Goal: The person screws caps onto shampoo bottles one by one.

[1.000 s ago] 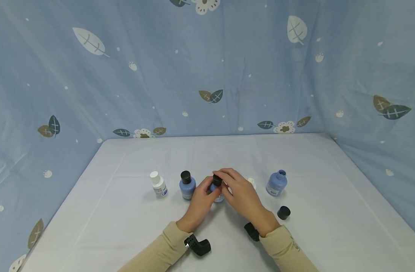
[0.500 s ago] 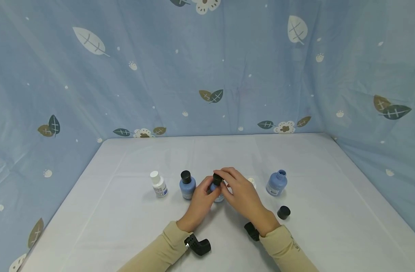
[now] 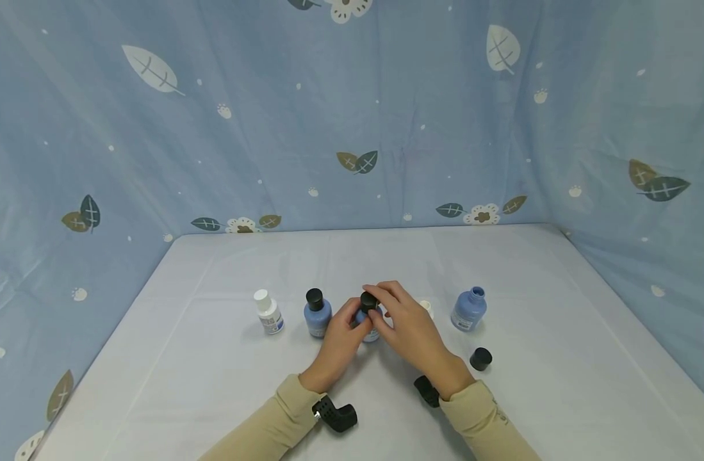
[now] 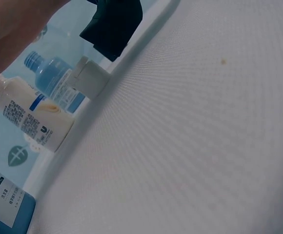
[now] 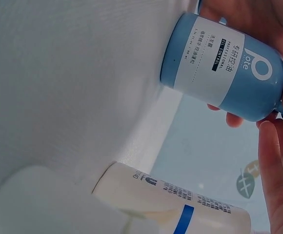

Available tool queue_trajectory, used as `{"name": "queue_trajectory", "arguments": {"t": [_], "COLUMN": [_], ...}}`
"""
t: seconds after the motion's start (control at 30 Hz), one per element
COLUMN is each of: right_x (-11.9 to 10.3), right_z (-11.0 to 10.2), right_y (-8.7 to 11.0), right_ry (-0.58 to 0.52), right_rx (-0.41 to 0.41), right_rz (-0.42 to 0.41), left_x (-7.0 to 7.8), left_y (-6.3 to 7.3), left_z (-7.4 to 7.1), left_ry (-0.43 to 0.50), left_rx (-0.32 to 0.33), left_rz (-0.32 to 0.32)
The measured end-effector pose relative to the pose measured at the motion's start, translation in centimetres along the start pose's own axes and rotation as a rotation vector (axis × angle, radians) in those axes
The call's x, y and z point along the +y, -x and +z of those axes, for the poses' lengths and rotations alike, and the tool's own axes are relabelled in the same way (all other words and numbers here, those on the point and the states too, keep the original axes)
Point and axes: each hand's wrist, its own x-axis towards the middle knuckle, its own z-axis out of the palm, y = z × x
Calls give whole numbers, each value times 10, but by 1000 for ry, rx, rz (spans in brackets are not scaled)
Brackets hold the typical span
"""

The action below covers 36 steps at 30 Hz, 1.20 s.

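Note:
Near the middle of the table stands a small blue shampoo bottle (image 3: 373,335) with a black cap (image 3: 368,300). My left hand (image 3: 341,336) grips its body from the left. From the right, my right hand (image 3: 410,328) pinches the cap between thumb and fingers. In the right wrist view the bottle's white label (image 5: 211,58) faces the camera, and its base is at the white cloth. Whether the cap is loose or tight on the neck I cannot tell. A white bottle (image 5: 180,197) stands beside it, mostly hidden behind my right hand in the head view.
To the left are a capped blue bottle (image 3: 318,315) and a white-capped bottle (image 3: 269,312). An uncapped blue bottle (image 3: 469,310) stands right, a loose black cap (image 3: 481,359) nearer me. A white cap (image 4: 90,78) lies on the cloth. Patterned blue curtains (image 3: 352,115) surround the table.
My right thumb and fingers have shifted slightly around the black cap, the thumb now across its front. My left hand and the bottle stay in place.

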Motion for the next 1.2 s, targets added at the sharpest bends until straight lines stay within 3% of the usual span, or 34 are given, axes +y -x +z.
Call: {"name": "queue_trajectory", "arguments": {"t": [0.37, 0.47, 0.67, 0.77, 1.03, 1.2], "right_x": [1, 1, 0, -1, -1, 1], "right_z": [-1, -2, -4, -5, -6, -4], "right_y": [-1, -1, 0, 0, 1, 1], "right_ry": [6, -17, -42, -15, 3, 0], "right_rx": [-7, -10, -40, -46, -57, -35], "right_rz": [-16, -31, -84, -98, -112, -117], "left_x": [34, 31, 5, 1, 28, 35], "left_y": [4, 4, 0, -1, 3, 4], "left_z": [-3, -2, 0, 1, -1, -2], "left_ry": [23, 18, -14, -9, 17, 1], "left_rx": [-18, -11, 10, 8, -7, 6], "left_rz": [-18, -4, 1, -14, -16, -30]}}
